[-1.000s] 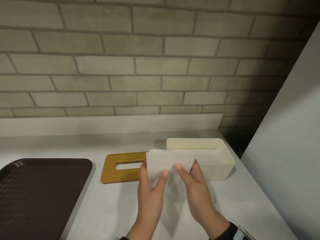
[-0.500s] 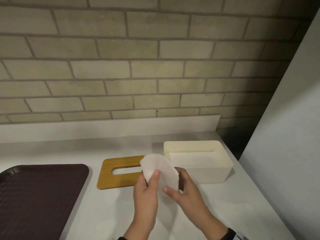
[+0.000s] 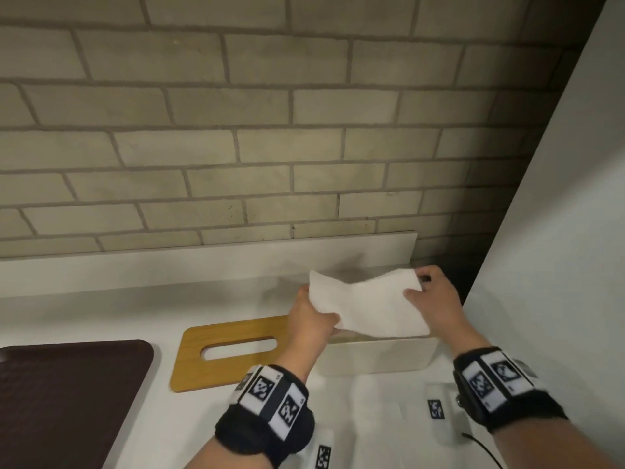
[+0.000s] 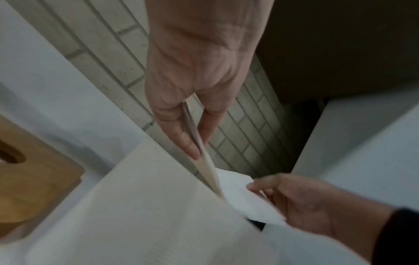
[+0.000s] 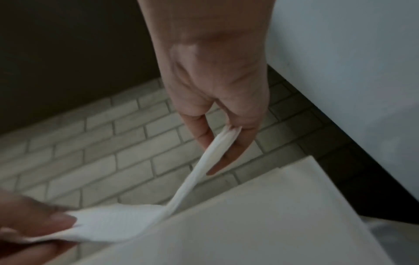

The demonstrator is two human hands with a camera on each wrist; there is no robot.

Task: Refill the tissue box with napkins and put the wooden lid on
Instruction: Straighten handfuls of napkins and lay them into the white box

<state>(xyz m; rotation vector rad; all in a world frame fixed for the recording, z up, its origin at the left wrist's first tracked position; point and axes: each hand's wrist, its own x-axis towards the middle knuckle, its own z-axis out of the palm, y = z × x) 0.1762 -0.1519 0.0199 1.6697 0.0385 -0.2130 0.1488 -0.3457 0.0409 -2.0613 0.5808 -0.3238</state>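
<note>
A white napkin (image 3: 368,304) is stretched out flat over the cream tissue box (image 3: 375,355) on the counter. My left hand (image 3: 313,319) pinches its left end between thumb and fingers; my right hand (image 3: 427,294) pinches its right end. The left wrist view shows the left hand (image 4: 195,143) nipping the napkin's (image 4: 240,195) edge, and the right wrist view shows the right hand (image 5: 223,145) nipping the napkin (image 5: 188,182) in the same way. The wooden lid (image 3: 236,353), with its oval slot, lies flat on the counter just left of the box. The box's inside is hidden by the napkin.
A dark brown tray (image 3: 67,401) lies at the left on the white counter (image 3: 135,306). More flat napkins (image 3: 378,414) lie on the counter in front of the box. A brick wall (image 3: 270,147) rises behind, and a white panel (image 3: 558,265) closes the right side.
Both hands have carried the napkin forward and to the right, from in front of the box to over it, and have spread it wide between them.
</note>
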